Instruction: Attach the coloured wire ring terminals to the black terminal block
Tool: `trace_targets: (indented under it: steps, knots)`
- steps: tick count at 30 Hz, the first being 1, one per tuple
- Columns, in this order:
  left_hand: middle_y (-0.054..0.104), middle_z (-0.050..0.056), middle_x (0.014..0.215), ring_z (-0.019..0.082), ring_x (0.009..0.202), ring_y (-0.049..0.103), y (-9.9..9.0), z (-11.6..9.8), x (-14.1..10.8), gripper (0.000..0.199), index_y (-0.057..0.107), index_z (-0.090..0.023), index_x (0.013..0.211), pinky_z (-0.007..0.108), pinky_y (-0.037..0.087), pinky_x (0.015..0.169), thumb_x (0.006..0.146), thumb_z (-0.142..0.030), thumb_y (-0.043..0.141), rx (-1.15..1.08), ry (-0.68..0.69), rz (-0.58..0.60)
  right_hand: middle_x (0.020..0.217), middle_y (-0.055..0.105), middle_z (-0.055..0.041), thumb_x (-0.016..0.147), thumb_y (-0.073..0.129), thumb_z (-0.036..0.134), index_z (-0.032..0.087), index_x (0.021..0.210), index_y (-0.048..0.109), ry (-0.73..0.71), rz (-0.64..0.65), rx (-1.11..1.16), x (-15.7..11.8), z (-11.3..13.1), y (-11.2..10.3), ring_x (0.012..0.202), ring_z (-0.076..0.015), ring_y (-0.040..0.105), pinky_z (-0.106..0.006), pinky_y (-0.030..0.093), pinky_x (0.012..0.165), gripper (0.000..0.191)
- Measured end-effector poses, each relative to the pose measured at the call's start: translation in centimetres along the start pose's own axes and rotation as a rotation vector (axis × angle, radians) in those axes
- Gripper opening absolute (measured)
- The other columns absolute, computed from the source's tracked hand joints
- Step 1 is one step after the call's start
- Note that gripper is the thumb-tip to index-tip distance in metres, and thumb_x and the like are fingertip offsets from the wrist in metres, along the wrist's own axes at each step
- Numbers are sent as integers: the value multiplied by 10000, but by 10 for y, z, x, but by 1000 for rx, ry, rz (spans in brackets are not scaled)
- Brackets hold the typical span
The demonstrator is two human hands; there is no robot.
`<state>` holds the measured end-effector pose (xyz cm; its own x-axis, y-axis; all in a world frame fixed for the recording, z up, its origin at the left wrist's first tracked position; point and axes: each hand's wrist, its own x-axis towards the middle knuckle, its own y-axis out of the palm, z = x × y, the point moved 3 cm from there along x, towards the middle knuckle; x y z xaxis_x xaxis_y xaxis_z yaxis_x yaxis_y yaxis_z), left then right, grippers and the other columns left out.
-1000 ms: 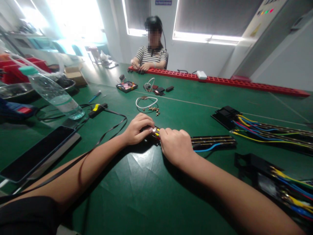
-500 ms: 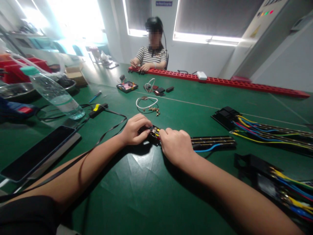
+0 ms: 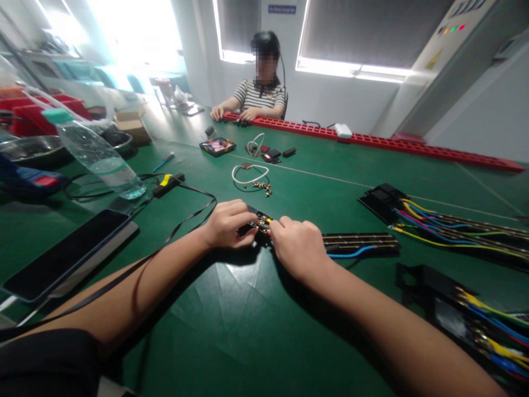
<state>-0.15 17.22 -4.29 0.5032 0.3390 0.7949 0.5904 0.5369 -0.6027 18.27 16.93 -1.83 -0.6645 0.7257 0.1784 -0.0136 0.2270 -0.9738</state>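
A black connector housing (image 3: 263,225) with brass contacts and short yellow wire ends lies between my hands on the green table. My left hand (image 3: 230,223) is closed around its left end, thumb and fingers pinching it. My right hand (image 3: 298,245) is closed over its right side, with the fingertips at the wire ends; what exactly they press is hidden. From under my right hand, a long black strip with brass rails (image 3: 363,241) runs to the right, a blue wire (image 3: 351,253) beside it. Small brass screws (image 3: 262,187) lie beyond the housing.
Similar wired black units (image 3: 384,201) lie at the right. A phone (image 3: 68,256), a tilted water bottle (image 3: 103,160) and a black cable (image 3: 194,212) are at the left. Across the table a person (image 3: 262,94) sits behind a long red perforated rail (image 3: 384,142).
My left hand has shifted slightly and its fingers have changed grip on the housing. My right hand stays nearly in place. The person opposite has moved one hand to the rail's end.
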Motion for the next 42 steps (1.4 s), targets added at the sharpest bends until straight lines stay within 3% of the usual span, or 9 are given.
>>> trace_targets:
  steps: [8, 24, 42]
  knots:
    - [523, -3, 603, 139, 540, 467, 1, 1, -2, 129, 660, -215, 815, 289, 380, 526, 803, -193, 533, 12, -46, 73, 933, 682, -67, 1030, 396, 227, 173, 972, 634, -33, -6, 27, 0, 1, 3, 785, -198, 657, -305, 312, 633, 251]
    - [552, 9, 686, 138, 596, 473, 1, 3, -1, 96, 661, -171, 879, 268, 398, 564, 816, -185, 590, -95, -99, 78, 912, 682, -52, 1044, 377, 239, 176, 959, 595, -43, -43, 28, 0, 2, 5, 773, -201, 658, -323, 271, 610, 243]
    - [548, 17, 702, 149, 613, 464, 1, 4, 0, 139, 620, -170, 899, 279, 397, 581, 813, -166, 510, -136, -113, 90, 890, 686, -75, 1037, 400, 253, 170, 941, 583, -27, -36, 9, 2, 1, 9, 768, -224, 646, -334, 335, 653, 223]
